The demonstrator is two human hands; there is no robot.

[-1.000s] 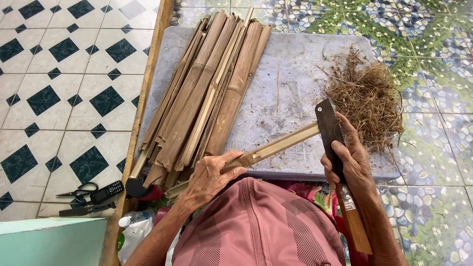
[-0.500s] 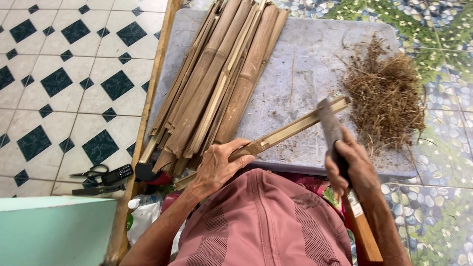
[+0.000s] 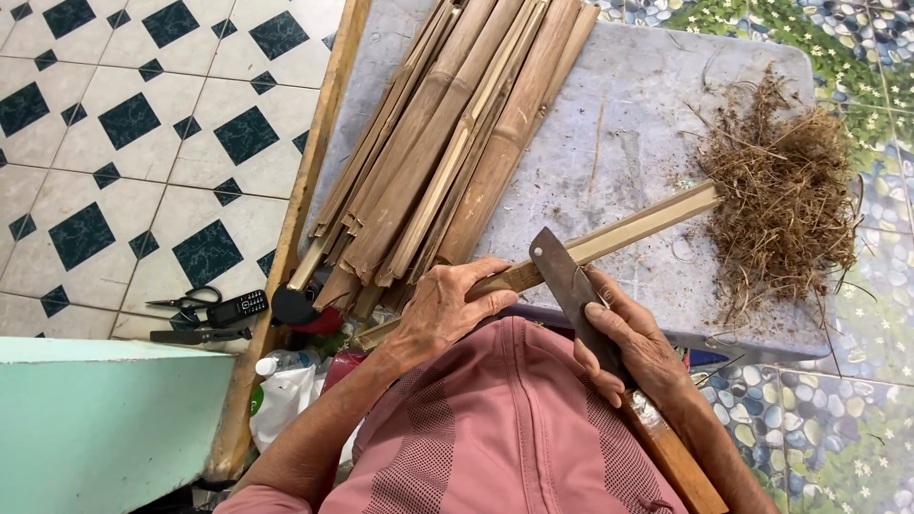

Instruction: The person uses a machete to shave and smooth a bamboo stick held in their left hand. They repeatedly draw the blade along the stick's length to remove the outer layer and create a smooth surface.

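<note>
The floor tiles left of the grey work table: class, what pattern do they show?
White floor tiles with dark green diamonds, clearest in the head view.

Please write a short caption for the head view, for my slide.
Left hand holds a bamboo strip while the right hand sets a knife against it.

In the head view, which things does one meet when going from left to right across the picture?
Scissors → black phone → left hand → knife blade → right hand → heap of dry fibres.
</note>
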